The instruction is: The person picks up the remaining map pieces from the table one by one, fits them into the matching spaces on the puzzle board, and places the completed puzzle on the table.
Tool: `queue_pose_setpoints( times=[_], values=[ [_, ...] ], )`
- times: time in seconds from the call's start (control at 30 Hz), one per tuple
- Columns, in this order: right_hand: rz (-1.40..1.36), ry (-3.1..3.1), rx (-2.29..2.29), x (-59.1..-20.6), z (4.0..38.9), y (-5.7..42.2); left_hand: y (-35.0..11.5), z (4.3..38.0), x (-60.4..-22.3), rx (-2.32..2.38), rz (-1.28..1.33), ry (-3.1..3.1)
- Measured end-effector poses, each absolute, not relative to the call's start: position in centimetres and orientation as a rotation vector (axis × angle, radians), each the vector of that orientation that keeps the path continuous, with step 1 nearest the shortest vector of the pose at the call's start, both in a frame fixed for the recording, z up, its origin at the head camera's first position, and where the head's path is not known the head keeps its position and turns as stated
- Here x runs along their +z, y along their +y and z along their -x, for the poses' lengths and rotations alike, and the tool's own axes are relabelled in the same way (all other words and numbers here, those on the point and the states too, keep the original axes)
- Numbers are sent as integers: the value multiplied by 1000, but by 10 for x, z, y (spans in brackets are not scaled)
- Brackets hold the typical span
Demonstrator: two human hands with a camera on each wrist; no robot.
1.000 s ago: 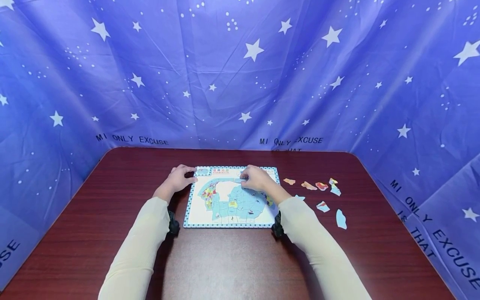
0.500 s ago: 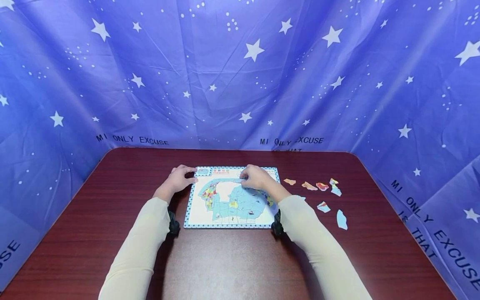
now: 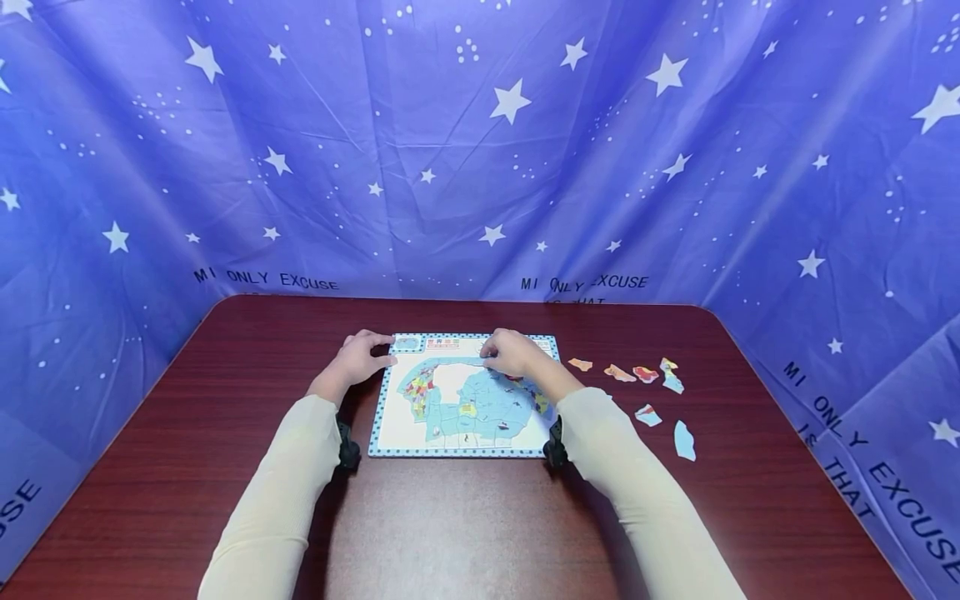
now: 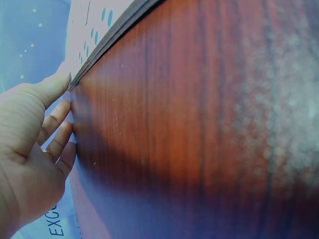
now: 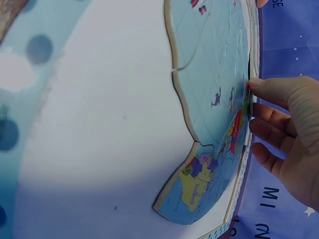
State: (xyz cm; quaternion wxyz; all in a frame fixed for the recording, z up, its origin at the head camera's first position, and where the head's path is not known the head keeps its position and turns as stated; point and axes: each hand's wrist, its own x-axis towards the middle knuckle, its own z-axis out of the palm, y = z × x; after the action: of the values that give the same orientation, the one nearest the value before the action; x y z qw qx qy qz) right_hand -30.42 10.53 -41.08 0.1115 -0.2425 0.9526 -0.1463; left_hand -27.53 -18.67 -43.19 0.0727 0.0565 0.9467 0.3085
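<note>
A world map jigsaw puzzle board (image 3: pixel 390 425) with a blue dotted border lies flat on the table. Light blue map pieces (image 3: pixel 491 417) fill much of it, around a white gap (image 3: pixel 452 383) left of centre. My left hand (image 3: pixel 356 357) rests at the board's upper left edge, thumb against the rim, fingers (image 4: pixel 60 139) loosely bent beside it. Over the upper part of the map, my right hand (image 3: pixel 517 354) pinches a puzzle piece between thumb and fingers (image 5: pixel 271 117). That piece is mostly hidden by the hand.
Several loose puzzle pieces lie right of the board, among them an orange piece (image 3: pixel 581 365), a red piece (image 3: pixel 645 374) and a pale blue piece (image 3: pixel 684 440). Starry blue curtains (image 3: pixel 420 125) stand behind the dark red wooden table (image 3: pixel 450 517).
Both hands keep almost the same place on the board. The right fingers shift only very slightly. The loose pieces have not moved.
</note>
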Motion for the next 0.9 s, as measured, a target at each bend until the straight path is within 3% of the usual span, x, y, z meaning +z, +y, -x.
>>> queue_pose_setpoints(
  times=[0.9],
  values=[
    [659,2766,-549,-413,306,106,-187,273,-430,928,-189,2846]
  ],
)
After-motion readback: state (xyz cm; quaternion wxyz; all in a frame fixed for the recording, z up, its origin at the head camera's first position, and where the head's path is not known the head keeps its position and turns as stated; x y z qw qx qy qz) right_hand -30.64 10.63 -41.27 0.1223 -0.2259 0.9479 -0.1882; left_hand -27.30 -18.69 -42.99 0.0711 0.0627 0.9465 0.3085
